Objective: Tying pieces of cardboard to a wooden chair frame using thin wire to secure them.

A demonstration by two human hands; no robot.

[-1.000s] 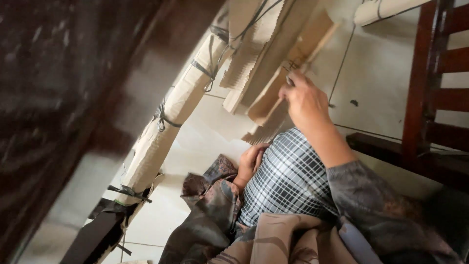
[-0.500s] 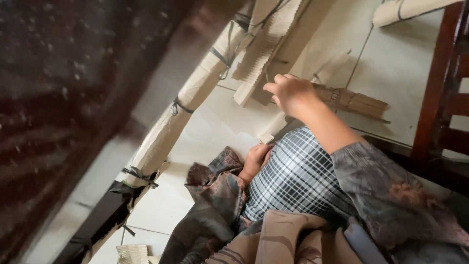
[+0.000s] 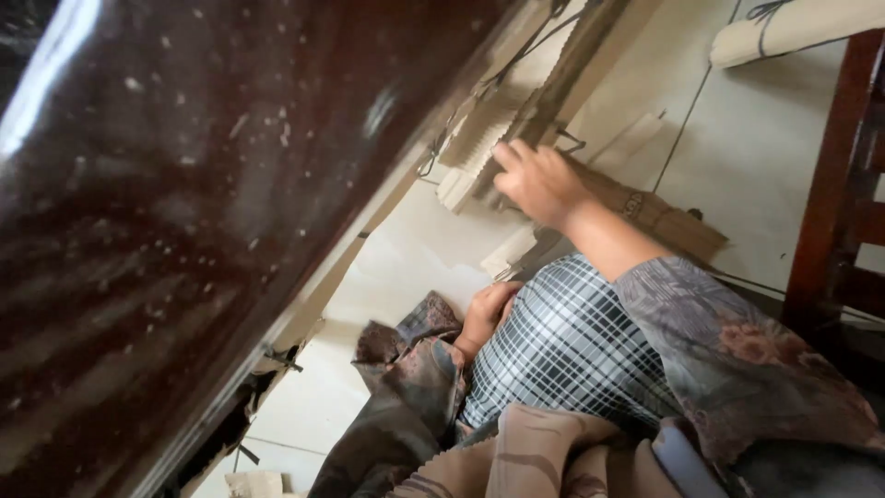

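Observation:
My right hand [image 3: 539,180] stretches forward with its fingers apart, the fingertips touching a stack of beige corrugated cardboard pieces [image 3: 475,148] that leans against a dark board. Nothing shows in its grip. My left hand [image 3: 487,312] rests low beside my knee, fingers curled against the black-and-white checked cloth [image 3: 567,346] over my leg. Both arms wear grey patterned sleeves. A brown bundle tied with a band [image 3: 659,219] lies on the floor just behind my right wrist.
A glossy dark wooden panel [image 3: 184,203] fills the left half of the view. A beige roll tied with cord [image 3: 793,29] lies at the top right, and a dark red wooden chair frame [image 3: 834,203] stands at the right. The floor is pale tile [image 3: 406,267].
The view has swung, so the dark panel now covers the long tied roll at the left. My right hand has opened its fingers and reached left onto the cardboard stack. My left hand stays put.

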